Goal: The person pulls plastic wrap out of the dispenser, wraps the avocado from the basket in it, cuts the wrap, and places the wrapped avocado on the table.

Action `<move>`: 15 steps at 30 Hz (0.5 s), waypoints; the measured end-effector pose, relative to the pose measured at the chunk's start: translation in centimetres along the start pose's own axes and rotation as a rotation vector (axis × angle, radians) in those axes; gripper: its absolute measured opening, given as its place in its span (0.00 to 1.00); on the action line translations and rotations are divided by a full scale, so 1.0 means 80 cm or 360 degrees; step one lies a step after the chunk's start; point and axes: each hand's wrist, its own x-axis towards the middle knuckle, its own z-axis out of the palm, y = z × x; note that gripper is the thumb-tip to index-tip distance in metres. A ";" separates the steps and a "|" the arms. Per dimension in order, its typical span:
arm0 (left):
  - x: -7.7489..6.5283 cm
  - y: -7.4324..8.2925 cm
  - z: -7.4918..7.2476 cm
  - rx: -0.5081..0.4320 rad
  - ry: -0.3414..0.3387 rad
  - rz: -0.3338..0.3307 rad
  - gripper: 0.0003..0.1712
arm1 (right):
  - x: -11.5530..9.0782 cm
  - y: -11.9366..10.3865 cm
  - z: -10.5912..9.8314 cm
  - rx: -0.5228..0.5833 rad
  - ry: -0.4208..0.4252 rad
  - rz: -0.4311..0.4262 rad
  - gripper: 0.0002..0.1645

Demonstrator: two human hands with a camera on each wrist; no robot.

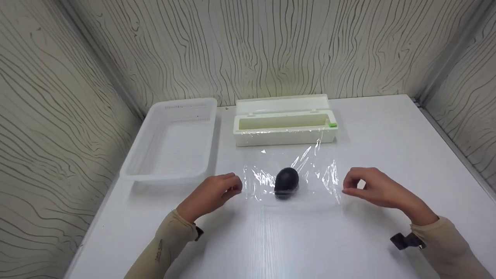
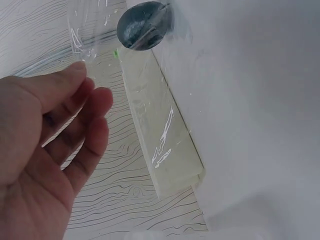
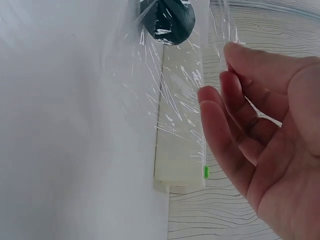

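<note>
A clear sheet of cling film [image 1: 314,182] stretches from the front of a white cling film box [image 1: 286,137] toward me, spread between my two hands. My left hand [image 1: 213,195] pinches its near left corner between thumb and fingertips. At the near right corner, my right hand [image 1: 374,188] holds the film the same way; in the right wrist view the film gathers at the thumb tip [image 3: 232,50]. Between the hands is a dark, smooth, egg-shaped thing [image 1: 286,180] that looks like an avocado, overlapped by the film. Both wrist views show it through the shiny sheet.
The box's lid [image 1: 283,104] is tipped back toward the wall, and a green slider [image 1: 333,125] sits at its right end. A white plastic basket [image 1: 170,177] stands at the left of the white table [image 1: 271,248]. Patterned walls [image 1: 271,50] enclose the back and sides.
</note>
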 end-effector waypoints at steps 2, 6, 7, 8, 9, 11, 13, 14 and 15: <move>0.008 -0.005 -0.001 0.0027 0.0038 -0.0027 0.06 | 0.007 0.001 -0.001 -0.0028 0.0081 0.0016 0.06; 0.021 -0.016 -0.001 0.0077 0.0091 -0.0083 0.08 | 0.023 0.005 -0.003 -0.0106 0.0205 0.0024 0.07; 0.025 -0.019 -0.001 0.0082 0.0104 -0.0095 0.08 | 0.027 0.007 -0.003 -0.0117 0.0229 0.0030 0.08; 0.028 -0.022 0.000 0.0087 0.0119 -0.0106 0.07 | 0.031 0.008 -0.004 -0.0128 0.0245 0.0036 0.08; 0.031 -0.024 0.001 0.0095 0.0138 -0.0114 0.07 | 0.034 0.009 -0.004 -0.0136 0.0262 0.0045 0.09; 0.038 -0.029 0.002 0.0109 0.0182 -0.0131 0.06 | 0.041 0.012 -0.004 -0.0136 0.0277 0.0072 0.08; 0.043 -0.034 0.004 0.0126 0.0218 -0.0155 0.05 | 0.047 0.014 -0.004 -0.0139 0.0271 0.0101 0.07; 0.046 -0.035 0.005 0.0134 0.0231 -0.0169 0.05 | 0.050 0.015 -0.005 -0.0145 0.0260 0.0120 0.06; 0.048 -0.037 0.006 0.0142 0.0240 -0.0182 0.05 | 0.052 0.016 -0.005 -0.0147 0.0251 0.0143 0.05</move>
